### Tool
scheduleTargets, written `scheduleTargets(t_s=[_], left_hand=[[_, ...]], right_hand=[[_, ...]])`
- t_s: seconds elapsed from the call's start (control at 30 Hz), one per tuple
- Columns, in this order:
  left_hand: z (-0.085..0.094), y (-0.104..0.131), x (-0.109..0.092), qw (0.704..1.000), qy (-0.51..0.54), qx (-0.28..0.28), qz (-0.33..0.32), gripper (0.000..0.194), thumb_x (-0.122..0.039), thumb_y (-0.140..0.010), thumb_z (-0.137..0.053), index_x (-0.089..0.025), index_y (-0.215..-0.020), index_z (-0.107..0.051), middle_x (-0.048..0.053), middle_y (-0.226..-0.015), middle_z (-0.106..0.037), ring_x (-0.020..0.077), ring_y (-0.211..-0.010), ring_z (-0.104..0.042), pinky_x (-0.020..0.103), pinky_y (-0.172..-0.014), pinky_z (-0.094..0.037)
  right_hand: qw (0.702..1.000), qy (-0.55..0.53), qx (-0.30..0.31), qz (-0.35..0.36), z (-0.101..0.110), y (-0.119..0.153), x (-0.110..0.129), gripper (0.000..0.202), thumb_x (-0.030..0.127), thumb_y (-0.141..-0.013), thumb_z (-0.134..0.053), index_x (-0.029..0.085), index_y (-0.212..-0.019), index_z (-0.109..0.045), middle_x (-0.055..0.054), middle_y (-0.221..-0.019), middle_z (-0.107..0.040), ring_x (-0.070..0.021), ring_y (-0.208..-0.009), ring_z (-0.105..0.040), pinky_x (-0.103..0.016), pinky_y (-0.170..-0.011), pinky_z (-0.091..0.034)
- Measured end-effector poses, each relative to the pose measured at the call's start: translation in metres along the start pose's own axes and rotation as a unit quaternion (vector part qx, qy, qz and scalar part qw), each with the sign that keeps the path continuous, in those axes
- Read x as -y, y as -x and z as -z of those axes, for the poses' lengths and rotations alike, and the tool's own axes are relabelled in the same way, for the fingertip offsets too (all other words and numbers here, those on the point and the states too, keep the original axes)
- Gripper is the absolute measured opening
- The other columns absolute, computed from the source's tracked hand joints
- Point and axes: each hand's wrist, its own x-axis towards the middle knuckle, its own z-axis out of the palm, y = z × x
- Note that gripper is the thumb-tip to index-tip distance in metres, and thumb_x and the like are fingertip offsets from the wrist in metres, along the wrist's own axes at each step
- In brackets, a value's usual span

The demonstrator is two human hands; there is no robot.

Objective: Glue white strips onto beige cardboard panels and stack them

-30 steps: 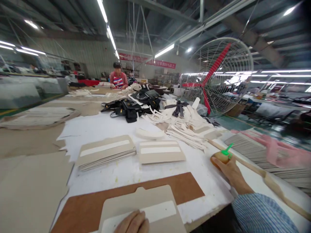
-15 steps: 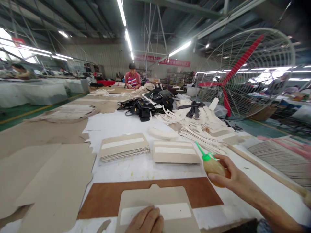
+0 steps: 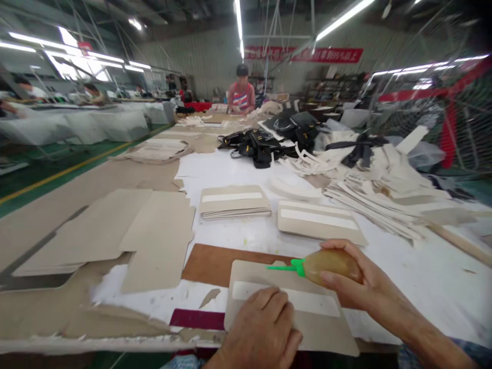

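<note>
My right hand [image 3: 357,279] is wrapped round a squeeze bottle [image 3: 326,266] of amber liquid. The bottle lies tilted sideways, its thin green nozzle pointing left over the top part of a beige panel [image 3: 315,323]. A white strip [image 3: 315,302] runs across this panel. My left hand [image 3: 265,328] rests on the panel and strip with bent fingers close together and the thumb apart, gripping nothing visible. Beneath the panel lies a brown sheet [image 3: 207,264], partly covered. Two stacks of similar panels, a left stack [image 3: 234,205] and a right stack [image 3: 319,223], sit beyond it.
Loose beige sheets [image 3: 161,230] spread to the left. A dark red strip [image 3: 198,319] lies near the front edge. Farther back are black bags [image 3: 257,146] and pale offcuts [image 3: 384,179]. A large fan [image 3: 430,102] stands at right; a co-worker [image 3: 241,95] is at the far end.
My right hand has brought the bottle left over the panel, turning its nozzle from upward to sideways. The panel under my left hand shows more fully, and the view has swung left.
</note>
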Motion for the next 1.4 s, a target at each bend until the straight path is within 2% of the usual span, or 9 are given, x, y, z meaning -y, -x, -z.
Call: scheduleTargets(t_s=[0.13, 0.33, 0.57, 0.8, 0.97, 1.1, 1.4], left_hand=[[0.012, -0.004, -0.006, 0.997, 0.012, 0.068, 0.022, 0.031, -0.040, -0.103, -0.059, -0.013, -0.116, -0.067, 0.009, -0.118, -0.072, 0.0242, -0.116, -0.063, 0.036, -0.111, -0.050], [0.015, -0.007, -0.009, 0.995, 0.013, 0.091, 0.031, 0.029, -0.039, -0.106, -0.055, -0.013, -0.112, -0.066, 0.007, -0.114, -0.070, 0.0243, -0.115, -0.062, 0.037, -0.109, -0.049], [0.016, -0.009, -0.011, 0.994, 0.002, 0.106, 0.019, 0.027, -0.038, -0.107, -0.052, -0.014, -0.102, -0.065, 0.004, -0.102, -0.067, 0.0228, -0.108, -0.061, 0.036, -0.106, -0.050], [0.015, -0.009, -0.010, 0.993, 0.015, 0.112, 0.028, 0.027, -0.039, -0.107, -0.053, -0.015, -0.103, -0.065, 0.005, -0.102, -0.066, 0.0229, -0.107, -0.061, 0.036, -0.102, -0.050], [0.015, -0.009, -0.010, 0.994, 0.011, 0.110, 0.022, 0.028, -0.038, -0.108, -0.050, -0.015, -0.101, -0.064, 0.006, -0.100, -0.065, 0.0235, -0.106, -0.061, 0.037, -0.102, -0.049], [0.014, -0.007, -0.010, 0.993, 0.025, 0.111, 0.043, 0.027, -0.039, -0.108, -0.050, -0.016, -0.105, -0.065, 0.007, -0.104, -0.067, 0.0241, -0.108, -0.062, 0.039, -0.101, -0.051], [0.019, -0.009, -0.010, 0.991, 0.021, 0.122, 0.041, 0.026, -0.038, -0.107, -0.052, -0.016, -0.106, -0.065, 0.007, -0.106, -0.067, 0.0239, -0.111, -0.061, 0.038, -0.102, -0.051]], right_hand=[[0.999, 0.025, 0.012, 0.035, -0.008, -0.006, 0.013, 0.048, 0.058, -0.079, -0.075, 0.027, -0.114, -0.062, -0.003, -0.096, -0.073, -0.0240, -0.080, -0.071, -0.035, -0.070, -0.059], [0.983, 0.063, -0.007, 0.172, -0.026, -0.013, 0.028, 0.030, 0.043, -0.083, -0.074, 0.027, -0.105, -0.063, -0.002, -0.095, -0.070, -0.0229, -0.083, -0.069, -0.035, -0.072, -0.057], [0.956, 0.079, 0.038, 0.282, -0.047, -0.026, 0.032, 0.025, 0.031, -0.091, -0.069, 0.027, -0.113, -0.057, -0.004, -0.104, -0.065, -0.0232, -0.092, -0.067, -0.037, -0.078, -0.056], [0.946, 0.100, 0.068, 0.302, -0.055, -0.032, 0.040, 0.026, 0.024, -0.091, -0.067, 0.027, -0.113, -0.053, -0.004, -0.103, -0.061, -0.0234, -0.091, -0.064, -0.040, -0.080, -0.056], [0.926, 0.108, 0.071, 0.356, -0.056, -0.035, 0.048, 0.026, 0.023, -0.092, -0.066, 0.026, -0.113, -0.051, -0.006, -0.106, -0.060, -0.0242, -0.095, -0.063, -0.042, -0.082, -0.056], [0.916, 0.123, 0.088, 0.371, -0.056, -0.037, 0.052, 0.025, 0.022, -0.092, -0.065, 0.025, -0.112, -0.050, -0.007, -0.107, -0.060, -0.0246, -0.095, -0.063, -0.043, -0.083, -0.056], [0.896, 0.153, 0.101, 0.403, -0.051, -0.042, 0.070, 0.017, 0.021, -0.092, -0.062, 0.023, -0.106, -0.053, -0.006, -0.100, -0.062, -0.0227, -0.086, -0.064, -0.038, -0.075, -0.055]])
